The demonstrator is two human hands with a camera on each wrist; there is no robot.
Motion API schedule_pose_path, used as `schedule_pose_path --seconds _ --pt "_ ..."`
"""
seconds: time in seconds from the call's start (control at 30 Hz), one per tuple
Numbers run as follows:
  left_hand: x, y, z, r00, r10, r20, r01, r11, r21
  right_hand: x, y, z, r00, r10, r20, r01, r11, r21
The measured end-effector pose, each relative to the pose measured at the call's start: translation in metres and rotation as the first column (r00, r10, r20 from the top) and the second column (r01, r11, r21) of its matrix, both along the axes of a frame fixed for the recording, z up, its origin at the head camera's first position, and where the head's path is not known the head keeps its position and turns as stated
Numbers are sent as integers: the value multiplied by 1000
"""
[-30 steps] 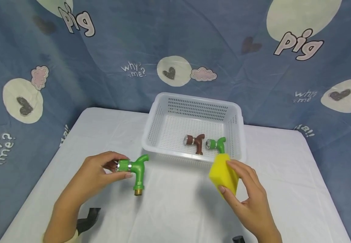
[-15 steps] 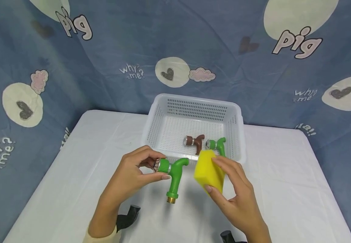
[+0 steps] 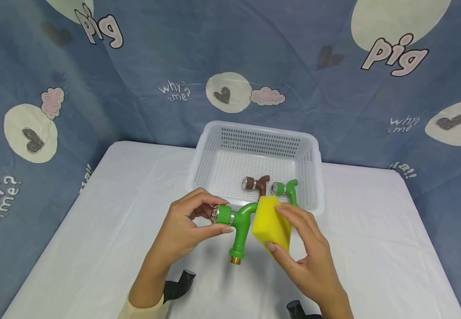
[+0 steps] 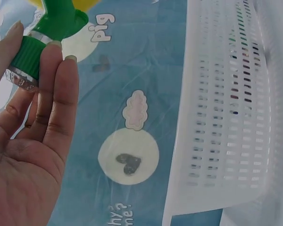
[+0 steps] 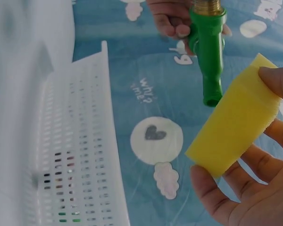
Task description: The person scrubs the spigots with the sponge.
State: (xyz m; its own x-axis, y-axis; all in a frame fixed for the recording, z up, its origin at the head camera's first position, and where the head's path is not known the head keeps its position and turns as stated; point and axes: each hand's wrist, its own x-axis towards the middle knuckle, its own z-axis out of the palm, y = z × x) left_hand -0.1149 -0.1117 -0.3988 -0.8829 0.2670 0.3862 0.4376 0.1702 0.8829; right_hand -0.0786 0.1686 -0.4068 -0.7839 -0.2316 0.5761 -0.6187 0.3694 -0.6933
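Note:
In the head view my left hand (image 3: 190, 223) pinches a green faucet (image 3: 241, 230) by its ribbed handle, with the brass threaded end pointing down. My right hand (image 3: 310, 252) grips a yellow sponge (image 3: 270, 223) between thumb and fingers, just right of the faucet. The spout tip meets the sponge's left edge in this view; whether they touch I cannot tell. From the left wrist, the faucet's green handle (image 4: 29, 56) shows between thumb and fingers. The right wrist view has the sponge (image 5: 238, 117) close beside the faucet's spout (image 5: 211, 89).
Behind the hands stands a white perforated basket (image 3: 254, 161). Inside it lie a brown faucet (image 3: 260, 184) and another green faucet (image 3: 288, 189), partly covered by the sponge. A white cloth (image 3: 373, 230) covers the table; a blue patterned curtain (image 3: 286, 53) hangs behind.
My left hand has carried the green faucet rightward from the left side. My right hand has brought the sponge a little left, so the two are now side by side.

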Motion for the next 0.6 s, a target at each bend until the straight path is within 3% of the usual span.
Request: schedule_pose_path --seconds 0.27,0.6 --pt "0 5 -1 1000 28 0 -28 1000 13 3 -5 0 999 -16 -34 17 1000 11" --pt "0 10 -2 999 28 22 -28 999 17 5 -16 -3 988 -36 -150 58 989 139"
